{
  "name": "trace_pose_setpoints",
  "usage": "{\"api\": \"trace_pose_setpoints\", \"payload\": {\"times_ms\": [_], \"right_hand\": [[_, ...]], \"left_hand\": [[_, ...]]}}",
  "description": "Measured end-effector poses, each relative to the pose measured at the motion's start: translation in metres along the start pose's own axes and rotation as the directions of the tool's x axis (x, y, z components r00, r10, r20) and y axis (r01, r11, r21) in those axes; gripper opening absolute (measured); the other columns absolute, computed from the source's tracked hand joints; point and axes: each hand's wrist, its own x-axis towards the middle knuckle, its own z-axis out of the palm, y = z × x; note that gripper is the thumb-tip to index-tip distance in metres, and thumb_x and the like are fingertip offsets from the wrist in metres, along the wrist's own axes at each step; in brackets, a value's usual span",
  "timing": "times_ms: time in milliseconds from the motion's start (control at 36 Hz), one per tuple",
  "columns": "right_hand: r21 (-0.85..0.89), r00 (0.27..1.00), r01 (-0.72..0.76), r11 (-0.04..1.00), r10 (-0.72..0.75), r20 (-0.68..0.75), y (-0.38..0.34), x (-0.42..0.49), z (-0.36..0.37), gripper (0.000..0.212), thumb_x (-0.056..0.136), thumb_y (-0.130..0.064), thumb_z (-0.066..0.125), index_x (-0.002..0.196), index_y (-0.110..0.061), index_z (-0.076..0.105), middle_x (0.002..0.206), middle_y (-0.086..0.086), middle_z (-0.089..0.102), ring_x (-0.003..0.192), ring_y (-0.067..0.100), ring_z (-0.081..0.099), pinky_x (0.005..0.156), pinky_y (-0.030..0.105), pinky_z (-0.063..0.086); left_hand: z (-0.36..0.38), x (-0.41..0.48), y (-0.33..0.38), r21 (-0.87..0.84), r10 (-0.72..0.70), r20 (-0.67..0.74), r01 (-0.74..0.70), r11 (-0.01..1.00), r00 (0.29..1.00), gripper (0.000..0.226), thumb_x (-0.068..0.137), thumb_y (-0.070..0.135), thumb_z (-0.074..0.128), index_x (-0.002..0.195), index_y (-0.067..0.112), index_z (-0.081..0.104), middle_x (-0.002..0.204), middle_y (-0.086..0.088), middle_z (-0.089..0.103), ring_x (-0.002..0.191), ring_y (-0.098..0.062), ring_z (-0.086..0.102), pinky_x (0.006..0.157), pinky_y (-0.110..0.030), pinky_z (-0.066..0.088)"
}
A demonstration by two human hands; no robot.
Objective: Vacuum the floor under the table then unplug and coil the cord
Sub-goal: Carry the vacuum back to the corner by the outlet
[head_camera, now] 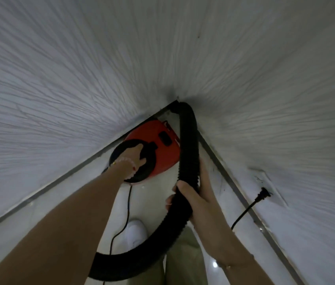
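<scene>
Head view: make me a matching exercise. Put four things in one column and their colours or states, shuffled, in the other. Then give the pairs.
1 vacuum body
2 hose
3 plug
4 shoe

A white
B plugged in
C red
D held by the right hand

Pairs: 1-C, 2-D, 3-B, 4-A

Finishes, corner by the vacuum

Vacuum (163,148) shell: red moulded plastic, smooth, slight sheen. Its round cap (150,161): black plastic, matt. Hose (189,145): black corrugated plastic, ribbed, matt. Cord (128,204): thin, black, smooth jacket. Walls (59,79): white, rough combed-ridge texture, matt. Floor (148,202): pale, smooth, glossy, reflects a light spot. Trousers (185,260): khaki cloth. Shoe (136,233): white, smooth.
</scene>
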Motion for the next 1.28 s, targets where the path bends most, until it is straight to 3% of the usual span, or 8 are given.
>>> {"api": "trace_pose_setpoints", "payload": {"times_ms": [139, 389, 639, 806, 917, 1000, 1111, 1278], "right_hand": [[0.037, 0.994, -0.038, 0.999, 0.042, -0.101, 0.021, 0.010, 0.008, 0.071, 0.092, -0.003, 0.055, 0.139, -0.051, 0.033, 0.089, 0.006, 0.059, 0.067, 0.023, 0.062, 0.071, 0.038, 0.055], [0.071, 0.995, -0.088, 0.994, 0.091, -0.035, 0.028, 0.026, 0.009, 0.062, 0.092, -0.008, 0.055, 0.137, -0.047, 0.038, 0.087, 0.010, 0.062, 0.081, 0.026, 0.065, 0.080, 0.039, 0.054], [0.003, 0.996, -0.081, 0.997, 0.081, -0.038, 0.033, 0.041, 0.026, 0.066, 0.093, -0.011, 0.057, 0.143, -0.045, 0.032, 0.077, 0.000, 0.065, 0.067, 0.013, 0.063, 0.078, 0.037, 0.057], [0.057, 0.994, -0.079, 0.995, 0.082, -0.065, 0.037, 0.047, 0.037, 0.063, 0.093, -0.009, 0.057, 0.143, -0.038, 0.034, 0.087, 0.005, 0.060, 0.073, 0.018, 0.057, 0.077, 0.036, 0.057], [0.071, 0.992, -0.078, 0.994, 0.085, -0.091, 0.044, 0.048, 0.039, 0.061, 0.094, -0.012, 0.056, 0.144, -0.039, 0.033, 0.109, 0.006, 0.059, 0.078, 0.020, 0.060, 0.072, 0.034, 0.058], [0.113, 0.989, -0.094, 0.989, 0.105, -0.104, 0.051, 0.043, 0.038, 0.057, 0.094, -0.014, 0.055, 0.143, -0.036, 0.035, 0.101, 0.002, 0.062, 0.072, 0.016, 0.065, 0.061, 0.029, 0.057], [0.130, 0.982, -0.120, 0.984, 0.137, -0.131, 0.059, 0.035, 0.037, 0.050, 0.094, -0.020, 0.056, 0.140, -0.029, 0.038, 0.079, -0.004, 0.069, 0.074, 0.016, 0.068, 0.060, 0.031, 0.055], [0.148, 0.979, -0.108, 0.983, 0.132, -0.157, 0.069, 0.029, 0.039, 0.052, 0.094, -0.021, 0.057, 0.142, -0.026, 0.037, 0.101, 0.000, 0.063, 0.102, 0.026, 0.063, 0.072, 0.036, 0.054]], "left_hand": [[0.006, 0.014, 0.001, 0.013, 0.043, -0.015, -0.043, 0.999, 0.999, 0.058, 0.098, 0.026, 0.043, 0.149, 0.012, 0.020, 0.148, -0.018, 0.036, 0.134, -0.033, 0.037, 0.110, -0.037, 0.031], [-0.007, 0.017, 0.007, 0.000, 0.060, -0.001, -0.060, 0.998, 0.998, 0.064, 0.096, 0.031, 0.049, 0.150, 0.012, 0.020, 0.153, -0.014, 0.029, 0.140, -0.031, 0.030, 0.112, -0.038, 0.027], [-0.010, 0.000, 0.000, -0.091, 0.068, -0.044, -0.072, 0.993, 0.997, 0.054, 0.097, 0.022, 0.046, 0.146, 0.008, 0.029, 0.147, -0.015, 0.039, 0.134, -0.030, 0.038, 0.109, -0.034, 0.031], [-0.013, -0.015, -0.010, -0.141, 0.083, -0.042, -0.088, 0.986, 0.996, 0.053, 0.097, 0.020, 0.045, 0.146, 0.011, 0.028, 0.147, -0.014, 0.039, 0.134, -0.028, 0.039, 0.110, -0.033, 0.031], [-0.012, -0.020, -0.008, -0.168, 0.100, -0.061, -0.109, 0.980, 0.993, 0.054, 0.097, 0.019, 0.045, 0.147, 0.009, 0.027, 0.148, -0.014, 0.038, 0.135, -0.029, 0.038, 0.110, -0.033, 0.031], [-0.008, -0.025, -0.011, -0.181, 0.115, -0.067, -0.125, 0.975, 0.991, 0.056, 0.098, 0.018, 0.045, 0.148, 0.009, 0.024, 0.151, -0.015, 0.034, 0.136, -0.029, 0.035, 0.111, -0.032, 0.029], [-0.005, -0.035, -0.017, -0.197, 0.133, -0.089, -0.148, 0.969, 0.987, 0.056, 0.098, 0.016, 0.044, 0.148, 0.007, 0.023, 0.152, -0.015, 0.031, 0.138, -0.028, 0.034, 0.111, -0.029, 0.027], [-0.007, -0.058, -0.033, -0.255, 0.162, -0.117, -0.187, 0.949, 0.980, 0.051, 0.098, 0.013, 0.044, 0.146, 0.006, 0.029, 0.150, -0.014, 0.036, 0.136, -0.026, 0.037, 0.113, -0.030, 0.029]]}}
